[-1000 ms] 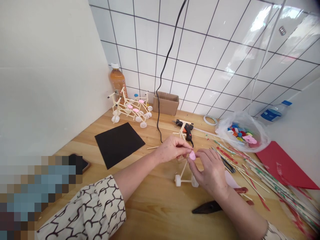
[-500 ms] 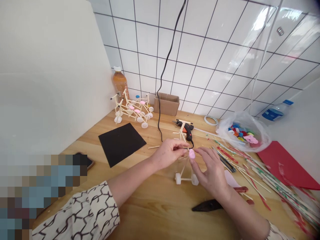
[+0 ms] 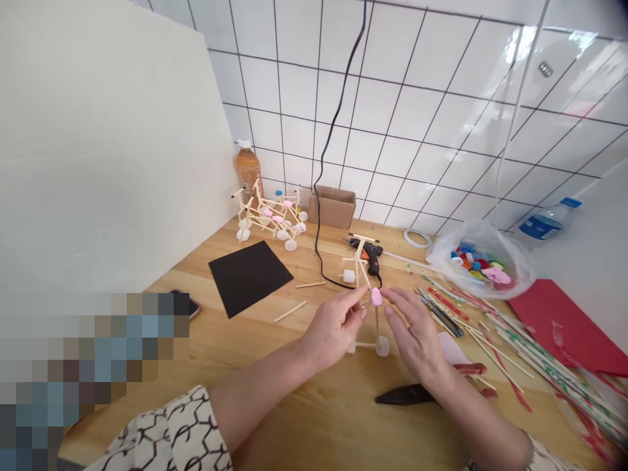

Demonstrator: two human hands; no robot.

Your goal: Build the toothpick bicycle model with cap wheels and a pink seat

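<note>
A small tricycle model [image 3: 377,322] of pale wooden sticks stands upright on the table between my hands, with white cap-like wheels and a dark-tipped handlebar. Its pink seat [image 3: 376,296] sits on top of the frame. My left hand [image 3: 331,330] pinches the stick frame just left of the seat, its fingers partly covering the rear axle and a back wheel. My right hand [image 3: 417,337] is open along the seat's right side, index fingertip at or very near the pink piece and thumb lower, apart from it. A black glue gun [image 3: 373,260] lies behind the handlebar.
Finished stick tricycles [image 3: 275,219] stand at back left by an orange drink bottle [image 3: 249,171]. A black sheet [image 3: 250,278] and loose sticks lie left. Pliers [image 3: 407,395], a utility knife [image 3: 444,317], straws, and a bag of caps [image 3: 483,261] occupy the right.
My right thumb has come away from the pink seat. My left hand has shifted down and nearer along the frame, uncovering the front wheel. The camera view has shifted slightly.
</note>
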